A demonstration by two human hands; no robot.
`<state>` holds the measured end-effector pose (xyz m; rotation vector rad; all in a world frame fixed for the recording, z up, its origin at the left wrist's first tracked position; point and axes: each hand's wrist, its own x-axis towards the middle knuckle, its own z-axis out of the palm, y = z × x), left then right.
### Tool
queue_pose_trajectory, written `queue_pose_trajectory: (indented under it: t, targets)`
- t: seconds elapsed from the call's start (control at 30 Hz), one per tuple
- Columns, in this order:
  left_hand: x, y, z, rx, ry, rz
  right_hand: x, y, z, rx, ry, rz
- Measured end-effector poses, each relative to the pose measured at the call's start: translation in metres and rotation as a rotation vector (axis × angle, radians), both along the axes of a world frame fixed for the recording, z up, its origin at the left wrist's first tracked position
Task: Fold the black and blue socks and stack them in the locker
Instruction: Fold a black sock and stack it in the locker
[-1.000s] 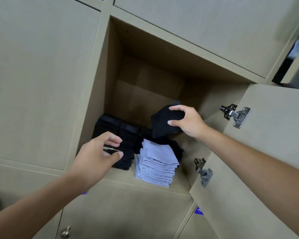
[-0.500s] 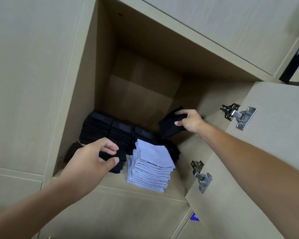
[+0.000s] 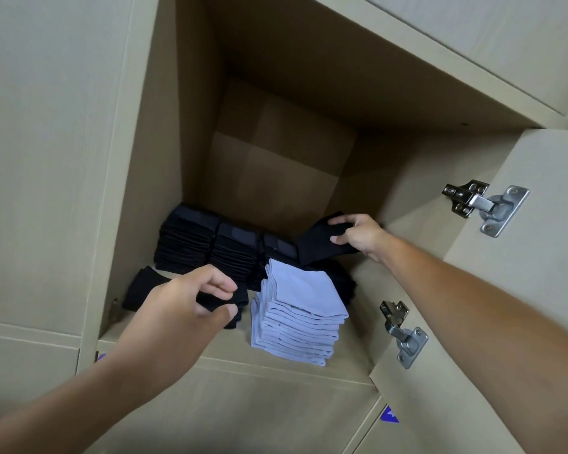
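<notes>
The open locker (image 3: 276,362) holds stacks of folded black socks (image 3: 207,244) along the back and a stack of folded blue socks (image 3: 302,316) at the front. My right hand (image 3: 358,235) grips a folded black sock (image 3: 318,244) above a low black pile at the back right. My left hand (image 3: 184,306) pinches another folded black sock (image 3: 145,286) over the front left of the locker floor, beside the blue stack.
The locker door (image 3: 505,290) stands open on the right with two metal hinges (image 3: 482,204). Closed locker doors surround the compartment on the left, above and below. The back wall of the locker is bare.
My right hand has carried its black sock deeper and lower toward the back right pile. My left hand has moved in and now holds a black sock at the front left.
</notes>
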<state>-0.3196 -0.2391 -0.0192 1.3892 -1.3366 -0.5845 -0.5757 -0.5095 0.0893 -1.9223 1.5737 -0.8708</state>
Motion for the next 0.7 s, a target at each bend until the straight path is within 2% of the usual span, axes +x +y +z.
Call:
queue_pose_trajectory:
  t: [0.23, 0.5, 0.7]
  targets:
    - [0.003, 0.000, -0.002, 0.002, -0.020, -0.002, -0.002, -0.007, -0.009, 0.012, 0.187, -0.077]
    - [0.007, 0.001, -0.007, 0.013, -0.037, -0.002, -0.002, -0.016, -0.031, 0.008, 0.252, -0.189]
    - [0.007, -0.001, -0.008, 0.023, -0.061, -0.007, 0.002, -0.001, -0.019, -0.060, 0.418, -0.217]
